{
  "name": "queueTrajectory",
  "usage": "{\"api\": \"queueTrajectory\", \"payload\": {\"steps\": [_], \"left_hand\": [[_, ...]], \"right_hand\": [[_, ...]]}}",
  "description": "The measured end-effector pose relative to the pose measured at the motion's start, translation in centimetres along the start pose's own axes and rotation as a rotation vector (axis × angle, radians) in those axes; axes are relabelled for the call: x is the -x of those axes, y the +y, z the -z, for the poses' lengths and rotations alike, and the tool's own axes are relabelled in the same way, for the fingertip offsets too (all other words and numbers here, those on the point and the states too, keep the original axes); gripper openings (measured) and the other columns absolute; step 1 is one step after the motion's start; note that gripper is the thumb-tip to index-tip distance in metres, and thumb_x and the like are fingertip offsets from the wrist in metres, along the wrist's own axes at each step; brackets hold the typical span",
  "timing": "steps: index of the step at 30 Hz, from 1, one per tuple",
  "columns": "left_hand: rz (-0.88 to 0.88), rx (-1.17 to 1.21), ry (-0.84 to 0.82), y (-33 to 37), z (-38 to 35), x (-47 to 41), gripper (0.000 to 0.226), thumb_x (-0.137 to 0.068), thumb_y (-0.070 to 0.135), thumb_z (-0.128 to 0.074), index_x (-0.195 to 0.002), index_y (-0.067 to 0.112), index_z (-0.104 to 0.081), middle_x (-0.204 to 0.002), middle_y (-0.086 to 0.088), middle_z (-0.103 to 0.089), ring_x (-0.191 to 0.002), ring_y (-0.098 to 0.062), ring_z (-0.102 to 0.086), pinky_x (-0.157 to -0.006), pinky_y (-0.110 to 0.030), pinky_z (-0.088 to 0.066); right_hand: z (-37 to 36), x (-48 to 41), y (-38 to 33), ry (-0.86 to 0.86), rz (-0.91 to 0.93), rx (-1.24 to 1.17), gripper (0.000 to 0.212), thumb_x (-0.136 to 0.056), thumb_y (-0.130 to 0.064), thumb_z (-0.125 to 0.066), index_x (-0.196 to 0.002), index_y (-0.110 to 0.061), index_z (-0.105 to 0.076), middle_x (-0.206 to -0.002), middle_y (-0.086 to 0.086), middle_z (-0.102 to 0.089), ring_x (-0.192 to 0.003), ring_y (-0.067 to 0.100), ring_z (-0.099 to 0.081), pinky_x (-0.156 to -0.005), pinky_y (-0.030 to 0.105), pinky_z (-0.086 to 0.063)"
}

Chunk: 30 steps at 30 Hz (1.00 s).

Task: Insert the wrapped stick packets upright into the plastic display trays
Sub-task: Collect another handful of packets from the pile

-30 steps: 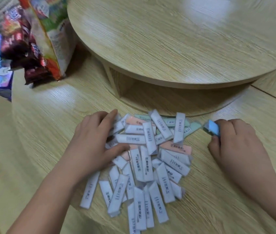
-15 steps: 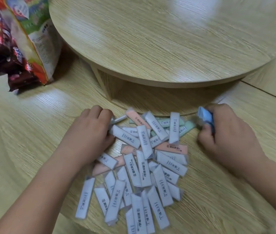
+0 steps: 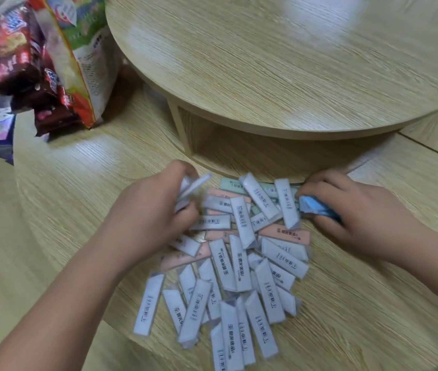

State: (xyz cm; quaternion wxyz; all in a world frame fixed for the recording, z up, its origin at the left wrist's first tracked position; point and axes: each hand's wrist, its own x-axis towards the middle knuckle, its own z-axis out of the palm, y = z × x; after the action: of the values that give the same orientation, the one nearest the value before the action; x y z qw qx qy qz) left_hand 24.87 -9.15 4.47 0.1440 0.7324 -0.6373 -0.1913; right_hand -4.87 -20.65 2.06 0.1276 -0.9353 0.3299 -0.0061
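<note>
Left hand (image 3: pixel 156 210) is seen curled round a small bundle of white wrapped stick packets (image 3: pixel 192 187), which is gripped at the ten o'clock edge of the heap, with the packet ends jutting out past the knuckles. Right hand (image 3: pixel 359 210) is placed at the heap's two o'clock edge, and a light blue wrapped packet (image 3: pixel 317 207) is pinched between its thumb and curled fingers. Whether that packet is touching the surface cannot be told.

Between the two hands and toward six o'clock, a loose heap of white, pink and pale green stick packets (image 3: pixel 239 263) is spread flat and criss-crossed on the light wood-grain tabletop (image 3: pixel 65 210). Barcodes are shown face up on many of them, and several are overlapped by their neighbours.

At twelve o'clock, just beyond the heap, a raised round wooden tier (image 3: pixel 293 62) is seen standing on the same surface. At ten o'clock, well apart from the heap, a colourful printed plastic snack bag (image 3: pixel 84 62) is propped beside dark red snack wrappers (image 3: pixel 25 70).
</note>
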Motion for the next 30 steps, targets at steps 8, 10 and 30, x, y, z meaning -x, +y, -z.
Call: {"api": "queueTrajectory", "payload": {"steps": [8,10,30], "left_hand": [[0.007,-0.169,-0.273,0.4,-1.5,-0.4,0.055,-0.078,0.062,-0.067,-0.121,0.039,-0.041,-0.095,0.017,-0.054,-0.085,-0.011,-0.054,-0.072,-0.033,-0.047],[0.015,-0.142,-0.283,0.1,-1.3,-0.6,0.052,-0.077,0.06,-0.069,-0.116,0.038,-0.043,-0.097,0.017,-0.049,-0.087,-0.01,-0.052,-0.074,-0.033,-0.047],[-0.084,-0.236,-0.157,-0.1,-1.8,-1.1,0.048,-0.078,0.049,-0.063,-0.121,0.031,-0.05,-0.108,0.008,-0.047,-0.092,-0.02,-0.058,-0.07,-0.036,-0.051]], "right_hand": [[0.4,0.9,0.5,-0.022,0.05,0.055,0.038,-0.086,-0.059,-0.043,-0.108,-0.03,-0.053,-0.095,-0.013,-0.059,-0.064,0.012,-0.058,-0.043,0.027,-0.041],[0.5,1.1,0.6,-0.043,0.072,0.057,0.036,-0.084,-0.058,-0.049,-0.107,-0.029,-0.053,-0.094,-0.012,-0.058,-0.063,0.011,-0.058,-0.041,0.026,-0.041],[1.7,0.0,-0.5,0.043,0.205,0.064,0.042,-0.078,-0.053,-0.049,-0.093,-0.016,-0.059,-0.101,0.0,-0.06,-0.081,0.019,-0.06,-0.049,0.032,-0.051]]}}
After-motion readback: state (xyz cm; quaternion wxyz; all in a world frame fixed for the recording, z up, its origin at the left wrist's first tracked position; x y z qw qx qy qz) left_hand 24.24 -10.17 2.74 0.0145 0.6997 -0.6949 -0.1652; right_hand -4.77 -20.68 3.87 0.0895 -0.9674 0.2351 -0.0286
